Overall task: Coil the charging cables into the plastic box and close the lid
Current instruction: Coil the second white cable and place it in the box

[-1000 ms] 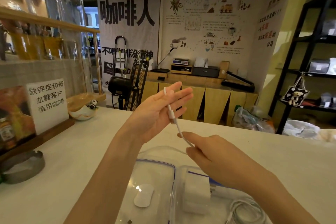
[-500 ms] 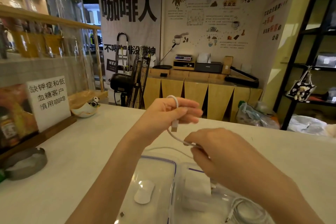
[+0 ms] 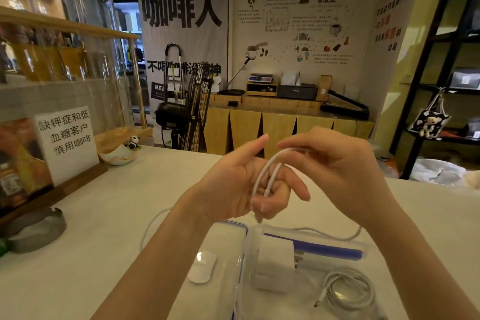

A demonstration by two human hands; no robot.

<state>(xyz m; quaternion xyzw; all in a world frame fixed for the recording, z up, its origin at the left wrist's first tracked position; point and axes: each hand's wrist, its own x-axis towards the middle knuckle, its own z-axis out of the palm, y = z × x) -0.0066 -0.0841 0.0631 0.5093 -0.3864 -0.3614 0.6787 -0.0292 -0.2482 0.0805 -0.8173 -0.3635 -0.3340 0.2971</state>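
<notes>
Above the plastic box [image 3: 306,262], left hand [image 3: 241,187] grasps white cable [image 3: 267,171] looped over its fingers; right hand [image 3: 335,163], at 3 o'clock, pinches the loop's top. Count: one cable in hand, one coiled cable [image 3: 348,291] in box at 5 o'clock, one charger [image 3: 275,265].

Two hands, left [image 3: 235,187] and right [image 3: 337,163], and two white charging cables: one cable [image 3: 270,171] looped at the hands, one coiled cable [image 3: 349,291] in the box. One clear plastic box [image 3: 368,249], one lid [image 3: 228,236], one white charger block [image 3: 275,267], one white mouse [image 3: 202,266]. On the surface [image 3: 104,215]: one paper sign [image 3: 68,138], one metal ashtray [image 3: 33,231], one panda figurine [image 3: 133,141].
</notes>
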